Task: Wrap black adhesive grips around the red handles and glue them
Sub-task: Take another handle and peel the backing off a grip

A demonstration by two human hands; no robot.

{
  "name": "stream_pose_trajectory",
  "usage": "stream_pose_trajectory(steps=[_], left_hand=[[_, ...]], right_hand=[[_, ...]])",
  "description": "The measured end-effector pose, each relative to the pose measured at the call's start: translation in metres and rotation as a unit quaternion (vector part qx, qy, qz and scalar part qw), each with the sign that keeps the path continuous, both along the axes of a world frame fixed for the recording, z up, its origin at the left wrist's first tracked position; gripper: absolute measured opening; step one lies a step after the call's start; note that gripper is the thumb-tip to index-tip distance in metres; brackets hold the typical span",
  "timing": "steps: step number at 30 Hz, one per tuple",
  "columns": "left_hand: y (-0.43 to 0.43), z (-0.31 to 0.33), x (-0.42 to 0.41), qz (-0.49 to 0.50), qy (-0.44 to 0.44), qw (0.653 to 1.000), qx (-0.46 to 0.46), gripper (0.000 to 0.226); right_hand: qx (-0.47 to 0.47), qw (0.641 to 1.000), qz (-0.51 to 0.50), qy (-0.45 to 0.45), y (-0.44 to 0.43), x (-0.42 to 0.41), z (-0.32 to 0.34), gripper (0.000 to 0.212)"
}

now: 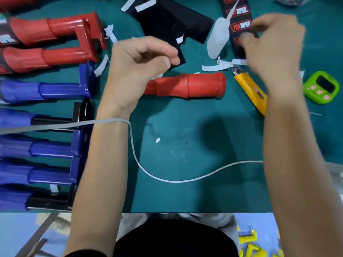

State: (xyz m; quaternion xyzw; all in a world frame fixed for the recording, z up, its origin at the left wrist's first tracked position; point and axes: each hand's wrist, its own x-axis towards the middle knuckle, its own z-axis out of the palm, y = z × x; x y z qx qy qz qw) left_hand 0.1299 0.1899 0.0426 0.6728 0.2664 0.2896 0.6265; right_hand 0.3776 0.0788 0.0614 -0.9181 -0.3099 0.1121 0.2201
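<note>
2 hands: left hand [141, 60], flat matte black grip [181, 56] in its pinch; right hand [272, 47] blurred, hold unclear.

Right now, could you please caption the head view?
Left hand pinches a black grip near a bare red handle; right hand blurred.

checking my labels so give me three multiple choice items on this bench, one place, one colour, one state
1. The yellow utility knife lies where from the red handle at mid mat? A left B right C on top
2. The timer body is: A green B blue C white
3. That red handle is: A wrapped in black B bare C cut in two
Key: B, the knife sits right of its wide end; A, green casing; B, all red, no grip on it.
</note>
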Motion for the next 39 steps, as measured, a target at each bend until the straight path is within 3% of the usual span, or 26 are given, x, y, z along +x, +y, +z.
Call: stream_pose_trajectory(steps=[6, 9, 15, 17, 19, 22, 24, 27, 29, 31, 33, 36, 39], left_hand=[[-0.017, -0.009, -0.001, 0.013, 0.043, 0.999, -0.018, 0.033], [-0.016, -0.009, -0.007, 0.041, 0.026, 0.999, -0.021, 0.032], [-0.020, -0.010, -0.004, 0.044, 0.020, 0.998, -0.045, 0.028], [-0.020, -0.010, -0.004, 0.043, 0.017, 0.998, -0.038, 0.025], [-0.021, -0.010, -0.004, 0.045, 0.015, 0.998, -0.035, 0.023], [-0.022, -0.005, -0.005, 0.039, 0.009, 0.998, -0.040, 0.022], [-0.023, -0.001, -0.008, -0.027, 0.022, 0.997, -0.074, 0.020], [-0.034, 0.004, -0.008, -0.179, 0.124, 0.960, -0.175, 0.043], [-0.049, 0.006, 0.000, -0.209, 0.124, 0.945, -0.218, 0.051], [-0.057, 0.005, 0.008, -0.167, 0.059, 0.954, -0.244, 0.035], [-0.057, 0.003, 0.011, -0.127, 0.022, 0.955, -0.268, 0.027], [-0.054, -0.003, 0.009, -0.119, 0.048, 0.970, -0.207, 0.050], [-0.051, -0.005, 0.009, -0.109, 0.071, 0.980, -0.149, 0.065]], right_hand=[[-0.130, 0.988, -0.011, -0.081, 0.037, 0.002, -0.015, 0.042], [-0.131, 0.987, -0.055, -0.081, 0.037, 0.002, -0.015, 0.040], [-0.014, 0.981, -0.172, 0.094, 0.029, 0.020, -0.008, 0.039], [0.009, 0.979, -0.193, 0.071, 0.026, 0.017, -0.009, 0.030], [0.058, 0.974, -0.216, -0.017, 0.017, 0.010, -0.007, 0.022], [0.253, 0.942, -0.189, -0.110, -0.011, -0.014, 0.003, 0.026], [0.400, 0.909, -0.112, -0.037, -0.036, -0.040, 0.005, 0.027], [0.498, 0.832, -0.027, 0.244, -0.067, -0.087, 0.003, 0.034], [0.467, 0.799, 0.022, 0.377, -0.083, -0.102, -0.007, 0.038], [0.415, 0.784, 0.086, 0.454, -0.094, -0.103, -0.018, 0.044], [0.353, 0.766, 0.150, 0.516, -0.100, -0.097, -0.025, 0.034], [0.287, 0.758, 0.175, 0.559, -0.101, -0.088, -0.031, 0.025], [0.292, 0.744, 0.131, 0.587, -0.094, -0.088, -0.030, 0.020]])
